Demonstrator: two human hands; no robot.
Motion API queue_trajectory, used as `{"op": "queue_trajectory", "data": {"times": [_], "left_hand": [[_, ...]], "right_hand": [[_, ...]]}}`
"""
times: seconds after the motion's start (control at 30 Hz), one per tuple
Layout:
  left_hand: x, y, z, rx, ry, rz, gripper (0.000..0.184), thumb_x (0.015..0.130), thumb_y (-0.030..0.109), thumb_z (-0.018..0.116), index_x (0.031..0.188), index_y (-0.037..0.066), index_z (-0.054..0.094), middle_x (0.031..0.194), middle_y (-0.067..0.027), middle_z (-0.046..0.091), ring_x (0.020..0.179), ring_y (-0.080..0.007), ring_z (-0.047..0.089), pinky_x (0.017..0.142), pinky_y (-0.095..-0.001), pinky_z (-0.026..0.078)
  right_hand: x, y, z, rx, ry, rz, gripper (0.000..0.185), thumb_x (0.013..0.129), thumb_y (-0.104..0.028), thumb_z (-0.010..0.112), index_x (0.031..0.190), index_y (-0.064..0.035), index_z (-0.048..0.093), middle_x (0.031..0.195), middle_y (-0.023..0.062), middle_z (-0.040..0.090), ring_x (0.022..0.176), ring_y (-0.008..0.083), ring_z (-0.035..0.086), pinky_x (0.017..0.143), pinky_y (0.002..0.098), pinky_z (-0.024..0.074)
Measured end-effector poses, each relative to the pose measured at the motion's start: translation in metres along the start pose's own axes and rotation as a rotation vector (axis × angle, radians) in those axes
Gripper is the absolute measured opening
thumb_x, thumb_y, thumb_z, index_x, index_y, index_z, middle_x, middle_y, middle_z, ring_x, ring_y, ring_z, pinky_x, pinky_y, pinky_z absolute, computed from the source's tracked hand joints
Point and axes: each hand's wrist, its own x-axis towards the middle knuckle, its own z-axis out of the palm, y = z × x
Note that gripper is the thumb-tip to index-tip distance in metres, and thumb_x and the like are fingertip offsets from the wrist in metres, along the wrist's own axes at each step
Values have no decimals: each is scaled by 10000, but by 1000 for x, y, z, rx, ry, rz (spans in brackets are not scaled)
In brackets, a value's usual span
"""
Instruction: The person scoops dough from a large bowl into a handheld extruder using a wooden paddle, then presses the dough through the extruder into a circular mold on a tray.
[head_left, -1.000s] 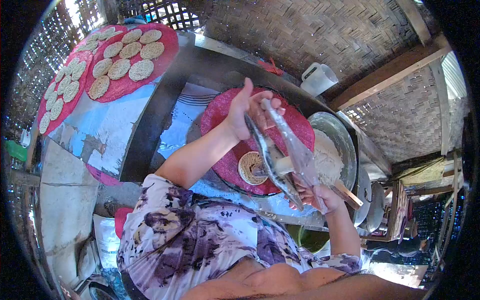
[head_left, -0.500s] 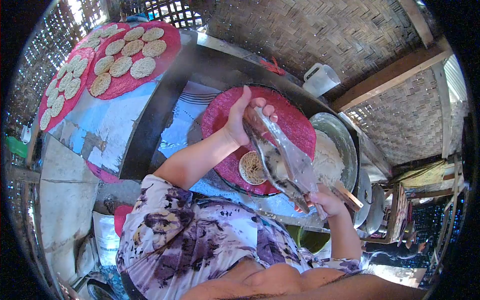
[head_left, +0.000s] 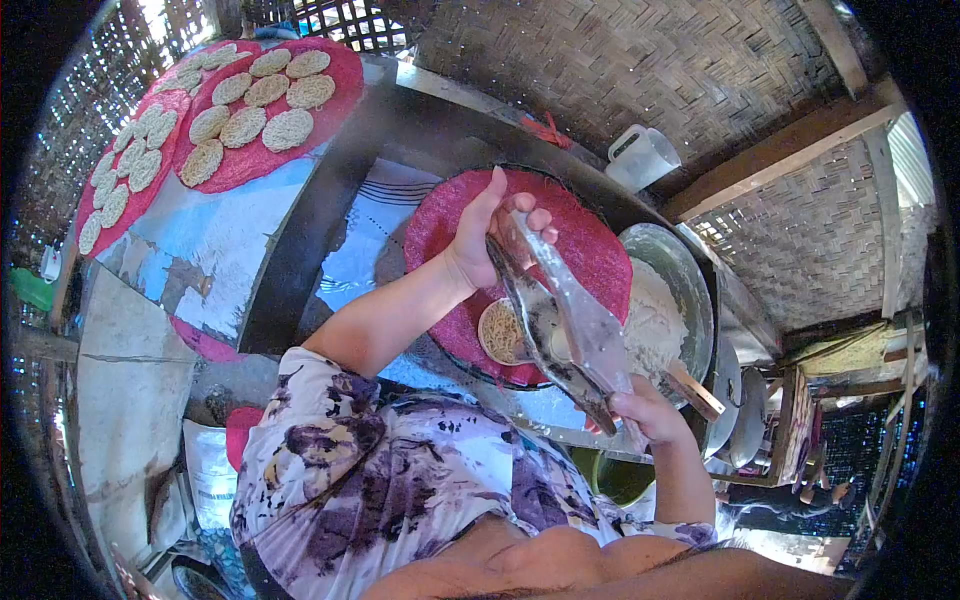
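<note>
My left hand (head_left: 487,232) is closed around the upper end of a long, two-armed press (head_left: 590,325), its thumb sticking up. At the lower end, my right hand (head_left: 648,412) grips the same press, with its fingers partly hidden. One arm of the press is dark and worn, the other pale grey and smeared. Beneath it, a round ring mould (head_left: 503,332) with thin noodle-like strands inside rests on a round pink mat (head_left: 455,225). Part of the mat is hidden by the press and my left arm.
A metal basin (head_left: 697,270) of white flour or dough stands on the right, with a wooden handle (head_left: 695,388) near it. A white plastic jug (head_left: 643,158) is behind. Several strand discs (head_left: 243,127) lie on pink mats at the upper left. A dark wooden edge (head_left: 315,215) borders the work area.
Both hands keep their grip and the press has hardly moved. My right hand and the lower end of the press sit very slightly lower; the view has shifted a little.
</note>
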Motion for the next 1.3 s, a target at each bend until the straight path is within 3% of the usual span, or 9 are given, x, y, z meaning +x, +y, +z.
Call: {"op": "queue_trajectory", "data": {"times": [0.1,0.13,0.27,0.37,0.5,0.53,0.6,0.7,1.3], "left_hand": [[7,10,25,181,142,-80,660,794,643,376,1194,127,471,1147,-142,529,1114,-330,457,899,-452,377],[6,17,31,38,37,-147,732,817,492,509,1338,44,259,1293,-188,397,1211,-341,365,1025,-439,254],[-13,1,36,1882,-201,3,813,601,135,711,1296,0,310,1277,-180,416,1203,-298,373,1025,-350,264],[-28,-26,13,1570,370,144,589,662,146,697,1177,2,451,1128,-138,534,1044,-239,510,953,-360,359],[-84,23,-30,2109,255,265,411,747,155,656,1106,32,499,1048,-124,561,955,-189,547,871,-332,435],[-88,27,-11,1818,247,264,417,745,154,655,1111,33,497,1039,-121,563,947,-188,550,858,-329,442],[-104,31,47,1234,234,245,428,741,150,655,1120,34,493,1023,-116,565,931,-186,557,833,-323,456],[-127,45,79,987,333,369,432,737,156,657,1118,35,494,1024,-115,565,929,-185,560,836,-328,454],[-145,76,68,924,710,534,457,713,190,668,1110,38,503,1033,-111,567,917,-180,573,857,-354,445]], "right_hand": [[-13,-9,2,86,-1,-125,800,610,-528,656,1110,66,461,866,143,591,703,212,603,613,306,491],[-14,-15,4,99,30,-198,819,608,-516,666,1144,57,432,896,133,579,717,208,593,626,306,482],[11,-27,14,-59,140,-415,990,608,-554,663,1272,63,265,1031,148,527,869,204,553,742,303,450],[46,-28,36,-41,15,-622,953,668,-548,636,1299,55,255,1079,133,509,933,194,520,794,298,425],[86,-13,18,-123,-35,-561,653,803,-424,573,1288,-34,379,1031,83,533,907,168,524,783,291,423],[96,-5,19,-394,257,-578,322,827,-266,561,1091,-84,588,889,80,571,831,187,567,731,301,449],[111,12,10,-686,407,-509,242,795,-264,583,937,-75,634,798,97,569,778,226,579,692,329,461],[123,22,8,-870,503,-456,204,761,-258,599,768,-59,646,734,111,571,732,273,581,656,376,466],[139,-30,17,-982,443,-694,163,737,-217,595,662,-71,595,702,83,543,726,278,562,629,389,461]]}}
